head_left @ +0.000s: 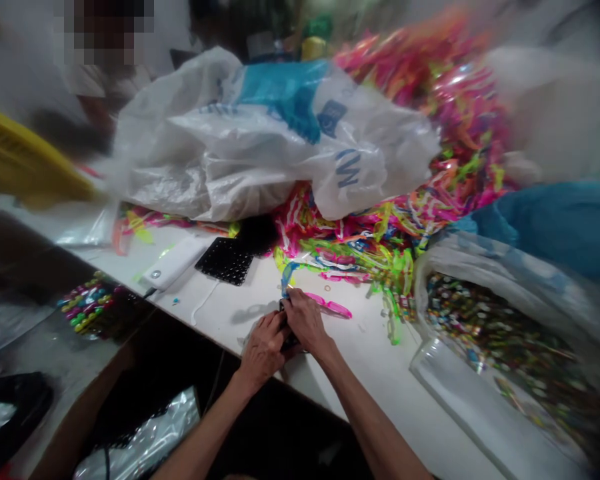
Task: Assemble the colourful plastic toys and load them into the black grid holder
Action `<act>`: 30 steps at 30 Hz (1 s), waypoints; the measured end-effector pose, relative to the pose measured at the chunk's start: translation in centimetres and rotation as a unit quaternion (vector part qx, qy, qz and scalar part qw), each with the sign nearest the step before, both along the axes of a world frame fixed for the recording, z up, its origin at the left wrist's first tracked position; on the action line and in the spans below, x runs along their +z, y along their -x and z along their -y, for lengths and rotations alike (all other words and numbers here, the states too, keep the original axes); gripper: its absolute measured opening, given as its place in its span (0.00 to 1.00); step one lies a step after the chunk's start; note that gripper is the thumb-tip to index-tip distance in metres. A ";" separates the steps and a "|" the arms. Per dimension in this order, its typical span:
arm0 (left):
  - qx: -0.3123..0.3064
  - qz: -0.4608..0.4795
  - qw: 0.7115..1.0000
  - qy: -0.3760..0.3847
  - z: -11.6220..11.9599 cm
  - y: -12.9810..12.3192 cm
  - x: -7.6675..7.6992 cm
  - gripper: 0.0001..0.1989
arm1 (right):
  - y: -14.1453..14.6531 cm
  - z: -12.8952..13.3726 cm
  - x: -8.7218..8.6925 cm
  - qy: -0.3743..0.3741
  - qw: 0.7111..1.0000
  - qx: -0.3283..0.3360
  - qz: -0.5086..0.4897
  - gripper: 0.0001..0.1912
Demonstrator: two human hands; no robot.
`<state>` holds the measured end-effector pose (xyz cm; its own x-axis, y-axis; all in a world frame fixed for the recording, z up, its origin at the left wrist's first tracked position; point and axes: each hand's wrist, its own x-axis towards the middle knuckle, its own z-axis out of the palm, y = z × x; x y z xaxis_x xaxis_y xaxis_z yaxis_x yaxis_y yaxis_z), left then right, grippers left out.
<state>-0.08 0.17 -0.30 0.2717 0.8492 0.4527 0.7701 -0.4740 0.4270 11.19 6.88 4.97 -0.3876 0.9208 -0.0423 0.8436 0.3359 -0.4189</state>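
At the table's near edge, my left hand [264,348] is closed around a small black object [289,339], which is mostly hidden between my hands. Close beside it, my right hand [306,321] has its fingers bent down and pressed together. A blue plastic strip [287,279], perhaps part of toy glasses, sticks out beyond those fingertips. The fingers cover its near end. To the right of my right hand, a pink plastic glasses frame [336,307] lies on the white table [375,373].
A heap of bright plastic frames [350,247] lies behind, partly under a big white plastic bag [270,153]. Left are a black dotted pad [225,261] and a white device [175,263] with a cable. On the right, a clear bag [485,320] holds small shiny pieces. A person [105,87] is behind.
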 end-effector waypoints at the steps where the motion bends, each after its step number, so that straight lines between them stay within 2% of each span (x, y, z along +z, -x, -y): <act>1: -0.001 0.000 1.000 0.000 0.0 0.1 -0.1 0.14 | -0.1 -0.1 0.2 0.006 1.000 0.005 -0.002 0.14; 4: -0.003 -0.009 1.000 -0.006 -0.1 0.1 -0.3 0.16 | -0.7 -1.1 0.9 0.009 1.000 -0.004 0.030 0.17; 7: 0.013 -0.028 0.999 -0.016 -0.1 0.0 -0.3 0.17 | -1.3 -2.5 1.5 0.009 0.990 -0.043 0.133 0.12; 10: 0.024 -0.039 0.999 -0.024 0.1 -0.1 -0.2 0.18 | -1.9 -2.6 2.2 -0.015 0.983 -0.019 0.185 0.12; 14: 0.040 0.018 0.998 -0.044 0.1 0.1 -0.6 0.14 | -4.7 0.4 2.6 -0.086 0.971 0.063 0.213 0.13; 16: 0.089 0.090 0.991 -0.043 -0.6 0.5 -0.9 0.13 | -6.9 2.7 2.0 -0.102 0.965 0.107 0.215 0.15; 18: 0.139 0.141 0.980 -0.020 -1.9 1.0 -1.1 0.14 | -9.3 4.8 1.0 -0.109 0.971 0.107 0.183 0.18; 19: 0.146 0.151 0.978 -0.003 -2.7 1.3 -1.1 0.15 | -10.3 5.5 0.5 -0.114 0.979 0.068 0.154 0.18; 21: 0.119 0.155 0.980 0.037 -4.5 1.8 -1.3 0.16 | -11.6 6.4 -0.5 -0.108 0.988 -0.071 0.083 0.14; 23: 0.079 0.168 0.980 0.076 -5.9 2.1 -1.4 0.14 | -11.8 6.3 -1.0 -0.039 0.977 -0.205 0.032 0.16; 24: 0.070 0.176 0.978 0.090 -6.3 2.2 -1.4 0.13 | -11.5 6.1 -1.1 0.007 0.969 -0.246 0.018 0.19; 26: 0.068 0.179 0.976 0.105 -6.7 2.3 -1.3 0.11 | -10.4 5.3 -1.2 0.078 0.958 -0.274 0.007 0.21; 30: 0.063 0.161 0.978 0.112 -6.4 2.3 -1.0 0.09 | -8.2 4.1 -1.1 0.093 0.948 -0.304 -0.003 0.13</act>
